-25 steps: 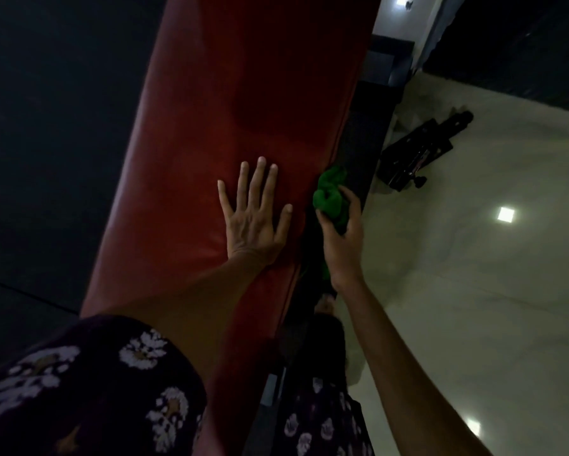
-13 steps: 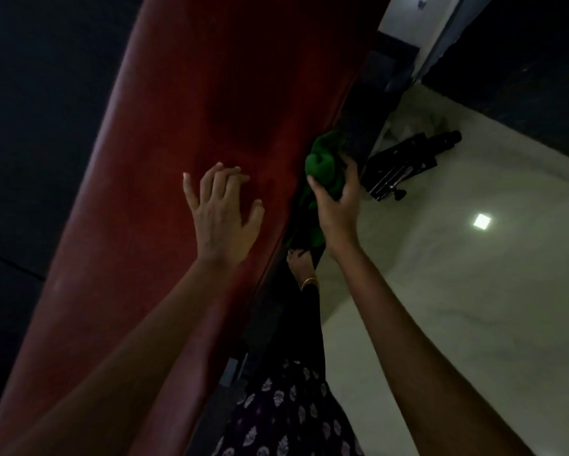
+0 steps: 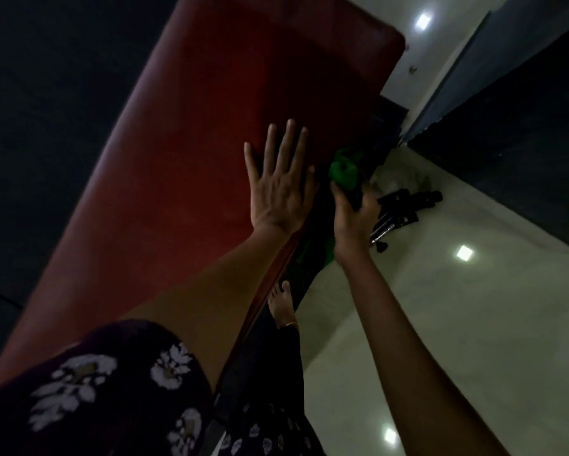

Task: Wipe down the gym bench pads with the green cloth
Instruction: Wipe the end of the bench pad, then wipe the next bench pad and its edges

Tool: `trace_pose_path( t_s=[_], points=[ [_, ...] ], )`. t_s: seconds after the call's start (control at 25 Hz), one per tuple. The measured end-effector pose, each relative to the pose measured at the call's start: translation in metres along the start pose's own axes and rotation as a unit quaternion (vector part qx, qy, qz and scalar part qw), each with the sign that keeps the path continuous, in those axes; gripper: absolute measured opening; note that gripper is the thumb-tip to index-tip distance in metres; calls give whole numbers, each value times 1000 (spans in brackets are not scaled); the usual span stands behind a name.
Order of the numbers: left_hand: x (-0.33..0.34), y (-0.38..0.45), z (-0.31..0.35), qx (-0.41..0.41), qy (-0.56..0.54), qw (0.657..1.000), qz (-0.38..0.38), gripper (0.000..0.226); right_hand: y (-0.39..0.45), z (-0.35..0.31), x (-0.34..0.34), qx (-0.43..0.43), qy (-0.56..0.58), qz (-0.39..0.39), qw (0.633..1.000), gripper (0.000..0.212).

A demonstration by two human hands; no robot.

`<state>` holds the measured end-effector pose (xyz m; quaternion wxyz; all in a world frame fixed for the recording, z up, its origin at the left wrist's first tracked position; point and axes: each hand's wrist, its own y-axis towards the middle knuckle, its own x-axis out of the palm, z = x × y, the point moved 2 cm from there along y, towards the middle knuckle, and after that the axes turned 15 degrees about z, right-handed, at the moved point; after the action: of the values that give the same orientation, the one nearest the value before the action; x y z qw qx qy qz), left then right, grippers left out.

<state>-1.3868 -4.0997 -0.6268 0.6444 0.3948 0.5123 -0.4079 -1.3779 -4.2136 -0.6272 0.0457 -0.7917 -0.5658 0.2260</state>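
Observation:
A long red bench pad point(image 3: 191, 166) runs from the bottom left to the top right of the head view. My left hand point(image 3: 278, 189) lies flat on its top near the right edge, fingers spread. My right hand point(image 3: 353, 213) is shut on the green cloth point(image 3: 344, 172), a bunched wad pressed against the pad's dark right side. More of the cloth hangs in shadow below my wrist.
A black metal frame part point(image 3: 404, 209) lies on the pale shiny floor point(image 3: 457, 324) to the right of the bench. My bare foot point(image 3: 281, 306) stands beside the pad's edge. Dark mats point(image 3: 506, 143) cover the floor at the far right and left.
My left hand has flattened and spread its fingers on the pad again. My right hand with the green cloth has stayed at the pad's right side while the view shifted toward the pad's far end.

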Motion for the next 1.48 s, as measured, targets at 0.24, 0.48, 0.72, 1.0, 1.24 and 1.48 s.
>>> trace_pose_path(
  t_s=[0.24,0.48,0.72,1.0,1.24,1.48],
  points=[
    [1,4,1,-11,-4,1000,-13,60,119,-55,32,24,-121,21,992,58],
    [3,3,0,-7,-22,1000,3,58,75,-32,13,38,-137,-40,989,61],
    [2,0,1,12,-17,999,42,57,181,-95,50,-73,-162,8,984,50],
    [-2,5,1,14,24,999,-34,56,148,-88,22,-108,-279,-124,946,51],
    [-60,30,17,-97,-59,977,-181,67,91,-141,-16,-76,-293,-268,915,46],
    [-170,-16,5,-300,-226,921,-99,52,11,-240,-23,-184,-296,-339,874,49]
  ],
)
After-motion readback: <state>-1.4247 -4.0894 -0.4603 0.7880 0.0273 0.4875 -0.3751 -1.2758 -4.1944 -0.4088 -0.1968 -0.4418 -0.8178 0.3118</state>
